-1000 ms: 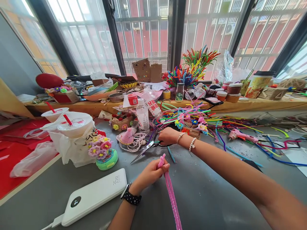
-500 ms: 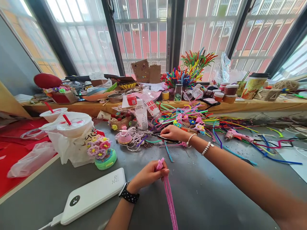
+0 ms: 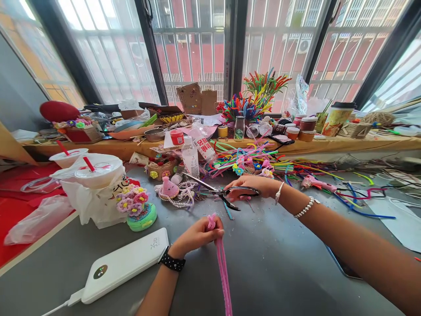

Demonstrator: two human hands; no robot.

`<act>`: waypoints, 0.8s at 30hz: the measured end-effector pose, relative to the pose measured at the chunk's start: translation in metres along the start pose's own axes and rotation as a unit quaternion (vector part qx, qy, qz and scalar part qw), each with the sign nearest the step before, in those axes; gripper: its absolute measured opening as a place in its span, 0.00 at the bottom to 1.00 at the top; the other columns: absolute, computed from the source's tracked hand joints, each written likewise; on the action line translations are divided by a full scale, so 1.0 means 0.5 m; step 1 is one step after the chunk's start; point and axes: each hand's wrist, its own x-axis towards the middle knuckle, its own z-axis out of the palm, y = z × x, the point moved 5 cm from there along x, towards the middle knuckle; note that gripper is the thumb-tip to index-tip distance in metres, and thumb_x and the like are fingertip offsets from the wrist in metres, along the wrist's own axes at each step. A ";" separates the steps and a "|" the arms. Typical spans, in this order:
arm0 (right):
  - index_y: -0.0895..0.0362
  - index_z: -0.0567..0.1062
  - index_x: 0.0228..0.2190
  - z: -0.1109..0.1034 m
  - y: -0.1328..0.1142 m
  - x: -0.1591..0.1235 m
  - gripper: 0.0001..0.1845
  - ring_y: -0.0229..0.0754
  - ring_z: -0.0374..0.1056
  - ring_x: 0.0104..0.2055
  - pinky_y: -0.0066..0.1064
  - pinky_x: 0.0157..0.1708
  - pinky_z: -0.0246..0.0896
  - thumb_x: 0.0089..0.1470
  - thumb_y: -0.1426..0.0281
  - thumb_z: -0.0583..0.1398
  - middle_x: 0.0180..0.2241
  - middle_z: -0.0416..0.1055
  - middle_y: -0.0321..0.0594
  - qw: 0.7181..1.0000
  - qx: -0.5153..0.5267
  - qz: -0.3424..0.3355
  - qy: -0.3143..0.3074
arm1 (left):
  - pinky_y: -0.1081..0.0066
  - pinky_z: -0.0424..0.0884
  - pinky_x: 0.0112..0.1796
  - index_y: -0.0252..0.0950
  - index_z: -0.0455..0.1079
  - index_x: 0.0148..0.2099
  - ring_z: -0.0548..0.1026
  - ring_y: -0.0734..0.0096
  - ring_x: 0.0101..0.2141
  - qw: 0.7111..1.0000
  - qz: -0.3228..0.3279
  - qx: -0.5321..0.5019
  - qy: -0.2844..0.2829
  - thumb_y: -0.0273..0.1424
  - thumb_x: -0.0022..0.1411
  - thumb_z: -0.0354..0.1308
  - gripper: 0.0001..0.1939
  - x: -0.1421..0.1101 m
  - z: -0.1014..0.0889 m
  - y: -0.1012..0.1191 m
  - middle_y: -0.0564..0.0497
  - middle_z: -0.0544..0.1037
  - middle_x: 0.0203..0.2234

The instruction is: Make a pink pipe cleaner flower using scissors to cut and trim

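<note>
1. Pinching the pink pipe cleaners (image 3: 222, 267) near their top, our left hand (image 3: 199, 235) has its thumb pressed against curled fingers. A short tip stands out above, and the long strands hang toward us past the lower edge of view. We judge that so high a grip steadies the bundle and lets its length dangle loose.
2. Our right hand (image 3: 250, 186) holds the scissors (image 3: 219, 192), fingers curled around the handles; we cannot tell exactly how they sit in the loops. The blades point left and away from us, apart from the pink strands, likely so that the 2 don't catch.
3. Just beside our left wrist, the white power bank (image 3: 126, 265) lies flat on the worktop (image 3: 272, 267), perhaps so its cable can run off leftward.
4. Behind both hands, a colourful heap of pipe cleaners (image 3: 235, 151) lies near the ledge (image 3: 154, 151), presumably for easy reach.
</note>
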 end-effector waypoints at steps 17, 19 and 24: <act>0.59 0.73 0.17 -0.010 0.078 -0.301 0.19 0.50 0.57 0.50 0.34 0.46 0.54 0.48 0.58 0.54 0.49 0.61 0.44 0.992 -0.068 0.076 0.079 | 0.82 0.49 0.13 0.35 0.58 0.20 0.51 0.87 0.11 0.877 0.210 -0.326 0.282 0.37 0.47 0.60 0.16 -0.039 -0.108 0.020 0.63 0.56 0.10; 0.59 0.72 0.16 0.024 0.106 -0.293 0.19 0.49 0.59 0.48 0.37 0.47 0.52 0.49 0.62 0.52 0.48 0.62 0.44 0.979 -0.116 0.104 0.129 | 0.82 0.51 0.13 0.35 0.55 0.18 0.51 0.87 0.10 0.793 0.255 -0.433 0.345 0.33 0.50 0.59 0.17 -0.058 -0.134 0.023 0.64 0.53 0.08; 0.58 0.73 0.14 0.131 0.134 -0.245 0.15 0.50 0.60 0.46 0.41 0.45 0.54 0.46 0.70 0.53 0.46 0.64 0.47 0.932 -0.270 0.141 0.193 | 0.81 0.50 0.11 0.34 0.56 0.19 0.53 0.87 0.08 0.751 0.257 -0.504 0.342 0.33 0.55 0.55 0.16 -0.063 -0.136 0.031 0.63 0.57 0.08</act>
